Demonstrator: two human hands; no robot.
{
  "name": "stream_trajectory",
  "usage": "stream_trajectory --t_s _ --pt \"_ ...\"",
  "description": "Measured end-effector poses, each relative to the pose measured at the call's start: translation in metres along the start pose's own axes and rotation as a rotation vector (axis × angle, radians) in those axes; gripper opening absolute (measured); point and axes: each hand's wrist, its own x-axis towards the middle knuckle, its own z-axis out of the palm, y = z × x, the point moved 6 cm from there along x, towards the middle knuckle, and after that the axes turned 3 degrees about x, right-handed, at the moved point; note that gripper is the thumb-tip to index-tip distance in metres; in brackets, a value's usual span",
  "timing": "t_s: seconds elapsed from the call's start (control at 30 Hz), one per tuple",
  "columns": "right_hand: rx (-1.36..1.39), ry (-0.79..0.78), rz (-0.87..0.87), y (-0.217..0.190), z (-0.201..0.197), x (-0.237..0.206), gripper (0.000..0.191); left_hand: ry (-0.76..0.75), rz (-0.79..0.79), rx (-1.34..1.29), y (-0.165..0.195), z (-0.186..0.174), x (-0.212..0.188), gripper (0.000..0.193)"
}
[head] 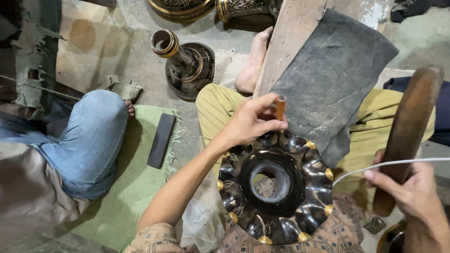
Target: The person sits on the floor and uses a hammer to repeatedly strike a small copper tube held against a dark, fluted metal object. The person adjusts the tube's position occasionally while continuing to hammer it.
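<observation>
Head view: engraving a black scalloped metal piece w/ small tool & mallet.

Left hand (pixel 253 122) pinched a short wood-handled tool (pixel 280 107) between thumb & fingertips, tip set near the far rim of the black scalloped piece (pixel 276 187), which rested on the person's lap against a dark cloth (pixel 330 77) draped over a wooden plank (pixel 293 33). Right hand (pixel 415 192) had fingers wrapped round a wooden mallet (pixel 407 136); a white cord (pixel 389 165) crossed it. Brass dots showed at most scallop points & leaf cuts on a few panels at the left, so work looked partly done; the other panels looked plain black, prob. left to do. Nearby: 1 black-and-brass vase (pixel 185 63) on the floor, a dark block (pixel 161 139) on a green mat (pixel 133 187), another person's knee in jeans (pixel 91 136).
</observation>
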Motion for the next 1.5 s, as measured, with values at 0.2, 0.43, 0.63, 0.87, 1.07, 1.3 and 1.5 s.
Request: stream_trajectory --t_s 0.2,0.43,0.63,0.87,1.07,1.3,1.5 --pt "-0.492 0.142 -0.024 -0.053 0.007 0.019 0.024 -0.022 0.025 -0.048 -0.010 0.004 0.003 0.036" --pt "-0.368 -0.078 -0.108 -0.090 0.015 0.043 0.038 0.031 0.081 0.069 -0.009 0.002 0.003 0.044" --pt "-0.555 -0.023 -0.422 -0.113 0.009 0.064 0.054 0.042 0.232 0.162 0.005 0.004 0.001 0.044" --pt "-0.443 -0.179 -0.397 -0.111 0.002 0.079 0.054 -0.023 0.117 0.201 0.005 0.006 0.006 0.041" --pt "-0.571 -0.170 -0.350 -0.115 -0.004 0.080 0.054 -0.032 0.180 0.139 0.010 0.007 0.005 0.040" --pt "-0.697 -0.175 -0.288 -0.092 -0.018 0.085 0.045 -0.048 0.177 0.188 0.007 0.009 0.007 0.042" --pt "-0.752 -0.123 -0.405 -0.074 -0.033 0.085 0.038 -0.040 0.169 0.171 0.006 0.010 0.007 0.041"
